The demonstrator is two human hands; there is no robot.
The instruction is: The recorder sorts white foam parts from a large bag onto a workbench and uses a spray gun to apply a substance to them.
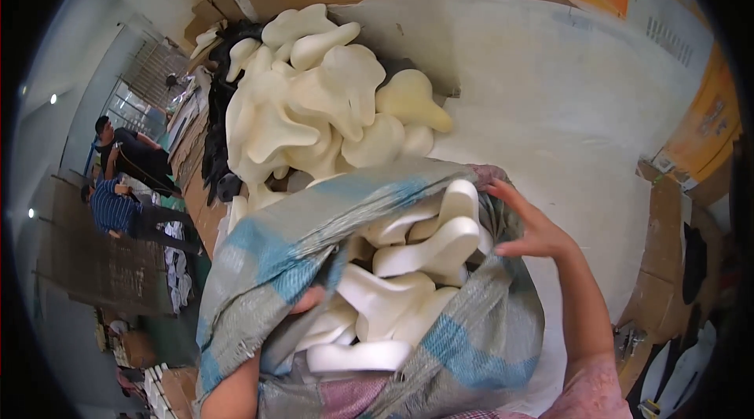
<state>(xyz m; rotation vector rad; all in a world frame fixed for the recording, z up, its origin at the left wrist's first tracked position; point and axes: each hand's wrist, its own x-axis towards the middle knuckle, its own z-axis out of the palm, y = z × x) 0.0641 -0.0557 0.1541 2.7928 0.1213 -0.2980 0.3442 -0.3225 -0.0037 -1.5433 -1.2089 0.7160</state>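
Observation:
A grey and blue woven sack (314,219) gapes in front of me, with several cream foam bicycle-saddle pads (428,250) inside. The nearest pads look whiter than those in the pile behind. My right hand (538,226) is at the sack's right rim, its thumb and fingers bent around the cloth. On the left my forearm passes under a fold of the sack. Only part of my left hand (309,299) shows, curled at the sack's edge beside the pads; the rest is hidden by cloth.
Behind the sack rises a heap of cream saddle pads (271,124), with black material (220,144) along its left side. A pale sheet (581,128) and cardboard (667,270) surround the right. Two people (129,156) stand far left. White flat pieces (679,372) lie lower right.

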